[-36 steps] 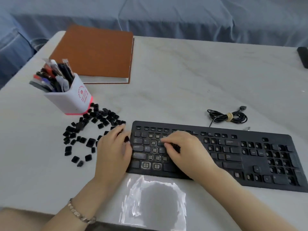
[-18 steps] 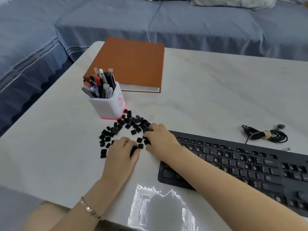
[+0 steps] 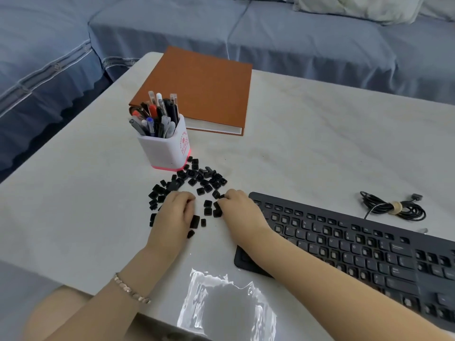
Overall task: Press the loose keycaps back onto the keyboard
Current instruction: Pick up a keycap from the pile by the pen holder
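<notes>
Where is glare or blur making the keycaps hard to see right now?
Head view: glare only on the plastic bag at the near edge; the loose keycaps are evenly lit but soft, legends unreadable; wide-angle bends the keyboard and table edges.

A blue-covered sofa (image 3: 270, 33) (pale cushion (image 3: 364, 6) on it) stands behind the white table (image 3: 320, 134).
</notes>
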`<state>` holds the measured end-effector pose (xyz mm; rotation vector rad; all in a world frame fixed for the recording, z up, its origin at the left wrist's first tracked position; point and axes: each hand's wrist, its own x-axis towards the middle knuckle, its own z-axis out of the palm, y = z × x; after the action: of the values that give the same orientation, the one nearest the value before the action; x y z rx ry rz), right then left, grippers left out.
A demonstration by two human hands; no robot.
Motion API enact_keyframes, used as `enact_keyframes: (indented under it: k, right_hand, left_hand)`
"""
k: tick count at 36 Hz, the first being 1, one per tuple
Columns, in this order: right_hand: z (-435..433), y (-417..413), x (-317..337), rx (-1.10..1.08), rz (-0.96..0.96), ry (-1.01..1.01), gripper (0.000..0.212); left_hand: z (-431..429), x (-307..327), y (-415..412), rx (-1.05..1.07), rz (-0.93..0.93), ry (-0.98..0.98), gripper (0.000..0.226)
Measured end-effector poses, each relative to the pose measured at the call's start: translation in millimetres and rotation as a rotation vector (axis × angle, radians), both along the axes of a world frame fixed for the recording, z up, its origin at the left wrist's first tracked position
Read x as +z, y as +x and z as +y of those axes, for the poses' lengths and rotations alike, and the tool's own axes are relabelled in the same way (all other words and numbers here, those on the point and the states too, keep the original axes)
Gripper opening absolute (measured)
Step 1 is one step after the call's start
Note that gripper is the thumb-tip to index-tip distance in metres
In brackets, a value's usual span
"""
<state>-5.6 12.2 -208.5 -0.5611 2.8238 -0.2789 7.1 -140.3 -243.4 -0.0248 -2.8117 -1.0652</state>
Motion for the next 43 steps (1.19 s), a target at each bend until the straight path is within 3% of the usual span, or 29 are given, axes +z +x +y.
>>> enact_keyframes:
  k: [7,9,14,18,20,23,28,32,35,43]
  right_hand:
    - [14,3,13,-0.422,-0.058,-0.628,0.021]
    - [21,7,19,-0.592,-0.174,-0.838,0.016]
    - [34,18,31,-0.935,-0.581,-1.431,0.013]
    - [47,30,44,-1.019,-0.728,-1.705,0.017]
    - [55,38,46,-1.015,-0.730,-1.720,0.016]
    - [70,50,47,-0.989,-0.664,-1.679,0.013]
    - [97,70,52,-0.899,-0.357,-1.433,0.021]
    - [112,85,59,-0.779,-0.122,-1.299,0.030]
    - [119,95,61,-0.751,-0.064,-1.311,0.034]
    - [142,116,52,-0.657,0.044,-1.134,0.051]
  left_hand:
    - [2,15,-6,0.281,-0.067,0.367,0.015]
    - [4,22,-11,0.396,-0.173,0.663,0.017]
    - [12,40,-23,0.591,-0.555,1.635,0.021]
    - [19,47,-13,0.530,-0.735,1.932,0.024]
    - [29,52,-7,0.455,-0.799,1.941,0.021]
    - [48,59,-1,0.369,-0.855,1.807,0.030]
    - [83,70,18,0.102,-0.885,1.311,0.020]
    - [111,81,34,-0.093,-0.847,1.060,0.021]
    - [128,87,44,-0.189,-0.806,0.989,0.021]
    - [151,85,56,-0.195,-0.747,0.889,0.021]
